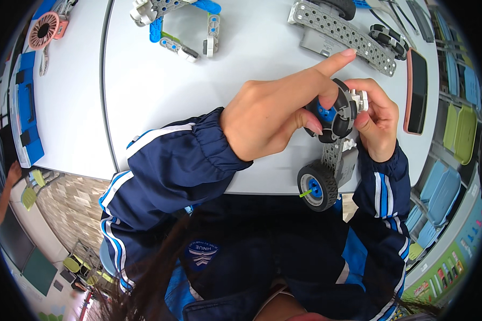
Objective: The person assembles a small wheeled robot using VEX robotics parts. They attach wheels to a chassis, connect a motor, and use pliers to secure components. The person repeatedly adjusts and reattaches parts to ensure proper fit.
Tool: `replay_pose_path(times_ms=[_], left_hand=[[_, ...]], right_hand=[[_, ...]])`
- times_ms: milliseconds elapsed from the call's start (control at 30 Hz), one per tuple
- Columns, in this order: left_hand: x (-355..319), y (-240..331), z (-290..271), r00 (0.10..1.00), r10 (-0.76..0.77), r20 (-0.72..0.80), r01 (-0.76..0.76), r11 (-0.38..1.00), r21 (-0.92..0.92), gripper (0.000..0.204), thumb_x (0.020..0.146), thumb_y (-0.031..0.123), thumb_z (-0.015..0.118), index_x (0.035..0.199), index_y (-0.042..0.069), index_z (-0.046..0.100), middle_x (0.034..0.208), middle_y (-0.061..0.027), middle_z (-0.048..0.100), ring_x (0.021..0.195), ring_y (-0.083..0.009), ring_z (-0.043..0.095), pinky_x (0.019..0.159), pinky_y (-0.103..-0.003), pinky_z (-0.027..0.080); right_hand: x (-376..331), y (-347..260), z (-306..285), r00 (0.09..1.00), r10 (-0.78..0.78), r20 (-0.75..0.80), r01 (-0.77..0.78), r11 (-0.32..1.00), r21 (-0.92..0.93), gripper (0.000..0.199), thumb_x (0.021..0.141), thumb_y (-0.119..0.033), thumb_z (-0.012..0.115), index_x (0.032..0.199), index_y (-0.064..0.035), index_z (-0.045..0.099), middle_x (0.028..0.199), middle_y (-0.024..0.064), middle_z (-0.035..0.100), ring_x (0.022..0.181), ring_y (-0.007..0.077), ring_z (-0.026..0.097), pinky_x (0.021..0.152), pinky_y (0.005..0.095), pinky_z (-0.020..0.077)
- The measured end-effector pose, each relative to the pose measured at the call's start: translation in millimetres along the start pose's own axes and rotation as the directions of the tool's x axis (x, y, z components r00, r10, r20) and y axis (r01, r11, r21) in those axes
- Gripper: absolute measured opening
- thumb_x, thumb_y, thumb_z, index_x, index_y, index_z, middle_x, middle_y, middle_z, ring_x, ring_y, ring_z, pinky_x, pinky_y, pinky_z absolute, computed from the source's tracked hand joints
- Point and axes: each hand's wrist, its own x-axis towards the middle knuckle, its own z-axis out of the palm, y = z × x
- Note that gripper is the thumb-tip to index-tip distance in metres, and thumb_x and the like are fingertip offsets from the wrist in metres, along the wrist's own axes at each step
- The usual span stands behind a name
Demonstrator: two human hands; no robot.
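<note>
The left hand (276, 115) is pinching the upper black wheel (332, 112), index finger pointing toward two o'clock. The right hand (377, 120) is gripping the white hub piece (359, 99) at the wheel's three o'clock. The grey beam (332, 155) is running down toward six o'clock, to the lower wheel (317, 186) overhanging the surface (160, 96) edge.

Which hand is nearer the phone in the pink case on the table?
Right. The right hand sits just beside the pink-cased phone, pinching a white connector. The left hand is farther away, gripping the black-and-blue wheel.
</note>
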Motion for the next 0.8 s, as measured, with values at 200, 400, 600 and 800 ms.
replay_pose_path(times_ms=[200,400,600,800], left_hand=[[1,-11,-12,1.000,-0.026,0.006,0.027,0.999,-0.033,0.031,0.083,-0.009,0.068,0.105,0.001,0.047,0.140,-0.0293,0.050,0.123,-0.0303,0.058,0.095,-0.035,0.049],[1,-7,0,0.997,-0.065,-0.029,0.056,0.969,-0.241,0.070,0.074,0.011,0.086,0.124,0.002,0.037,0.137,-0.0293,0.049,0.121,-0.0342,0.058,0.098,-0.044,0.050],[3,7,-1,0.976,-0.215,0.029,0.217,0.973,-0.074,0.084,0.071,0.004,0.083,0.140,-0.004,0.036,0.133,-0.0244,0.052,0.117,-0.0273,0.059,0.094,-0.039,0.053],[0,11,2,0.817,-0.576,0.031,0.518,0.710,-0.476,0.059,0.090,0.028,0.068,0.132,-0.008,0.047,0.118,-0.0184,0.062,0.088,-0.0207,0.068,0.073,-0.032,0.057]], right_hand=[[-1,-6,1,0.996,0.061,-0.063,-0.060,0.998,0.017,0.035,0.095,-0.010,0.064,0.126,0.0050,0.057,0.100,0.0104,0.066,0.075,0.0112,0.061,0.068,0.0241,0.0516],[-6,-4,-1,0.998,0.011,-0.060,-0.007,0.998,0.065,0.036,0.092,-0.003,0.066,0.126,0.0028,0.058,0.106,0.0096,0.065,0.082,0.0092,0.061,0.068,0.0235,0.0528],[-7,-6,1,0.997,-0.039,-0.068,0.048,0.990,0.130,0.036,0.089,0.000,0.070,0.124,0.0016,0.060,0.112,0.0080,0.064,0.091,0.0106,0.064,0.072,0.0226,0.0552],[-12,-6,-4,0.991,-0.107,-0.078,0.111,0.992,0.050,0.041,0.088,-0.002,0.070,0.126,0.0078,0.056,0.111,0.0126,0.064,0.089,0.0121,0.063,0.075,0.0249,0.0521]])
